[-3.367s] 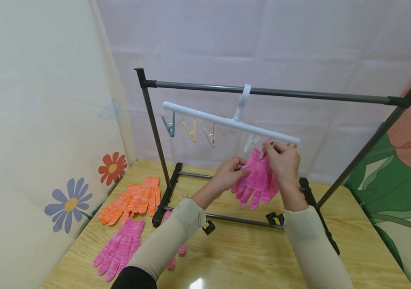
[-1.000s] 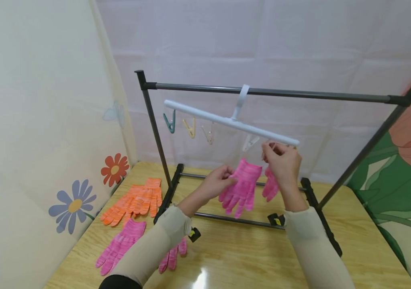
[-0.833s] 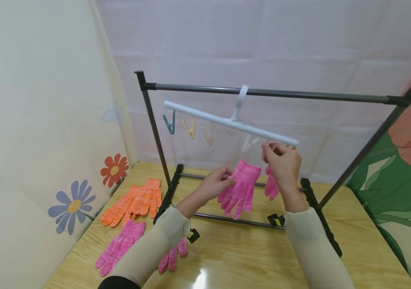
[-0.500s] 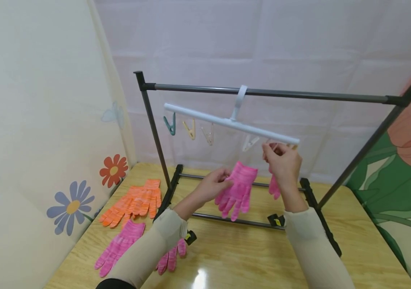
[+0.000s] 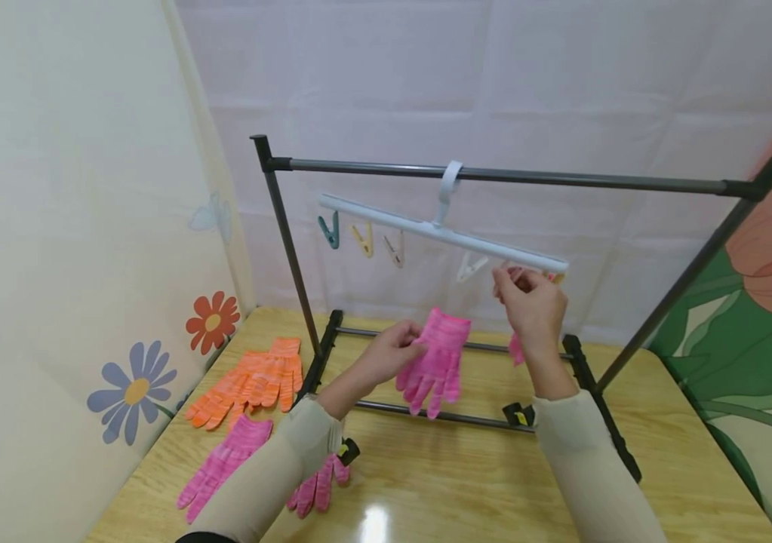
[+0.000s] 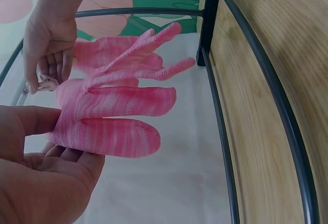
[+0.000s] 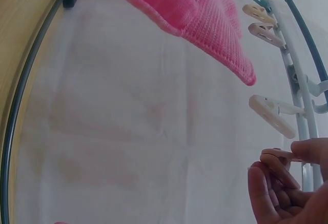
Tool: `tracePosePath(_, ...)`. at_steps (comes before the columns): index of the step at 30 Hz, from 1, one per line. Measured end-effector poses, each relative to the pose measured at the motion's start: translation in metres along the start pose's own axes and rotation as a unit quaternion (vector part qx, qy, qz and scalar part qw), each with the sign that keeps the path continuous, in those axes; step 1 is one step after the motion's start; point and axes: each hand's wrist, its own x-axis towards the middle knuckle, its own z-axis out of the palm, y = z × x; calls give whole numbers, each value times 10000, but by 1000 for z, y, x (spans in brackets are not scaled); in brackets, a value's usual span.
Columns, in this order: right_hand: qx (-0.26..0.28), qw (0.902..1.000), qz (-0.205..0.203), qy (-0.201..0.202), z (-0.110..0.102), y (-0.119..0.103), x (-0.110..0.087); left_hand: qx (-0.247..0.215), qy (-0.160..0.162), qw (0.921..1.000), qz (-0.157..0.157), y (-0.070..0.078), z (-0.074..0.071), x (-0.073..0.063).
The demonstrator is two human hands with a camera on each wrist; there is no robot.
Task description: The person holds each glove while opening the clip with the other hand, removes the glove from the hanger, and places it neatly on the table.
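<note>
My left hand (image 5: 392, 353) pinches a pink striped knit glove (image 5: 438, 354) near its cuff, fingers hanging down, below the hanger bar. My right hand (image 5: 533, 305) is at the right end of the white clip hanger (image 5: 419, 228). In the right wrist view it pinches a pale clothespin (image 7: 279, 155) on that hanger. A second pink glove (image 6: 110, 52) hangs beyond the first, mostly hidden behind my right hand in the head view. A white clothespin (image 5: 471, 267) hangs just left of my right hand, holding nothing.
The hanger hooks over a dark metal rack (image 5: 372, 167) on a wooden table (image 5: 440, 483). Teal (image 5: 330, 230), yellow (image 5: 362, 239) and beige (image 5: 394, 249) clothespins hang at left. Orange gloves (image 5: 256, 377) and pink gloves (image 5: 229, 464) lie on the table's left side.
My left hand has drawn the pink glove left and slightly down, away from my right hand. The right hand stays nearly in place on the clothespin. The hanger has turned a little.
</note>
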Motion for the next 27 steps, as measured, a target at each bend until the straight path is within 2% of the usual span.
tracePosePath(16, -85, 10000, 18, -26, -2, -2, 2, 36, 21, 10000, -37, -8, -8, -15)
tracePosePath(27, -18, 9999, 134, -23, -2, -2, 3, 145, -47, 9996, -251, -16, -17, -25)
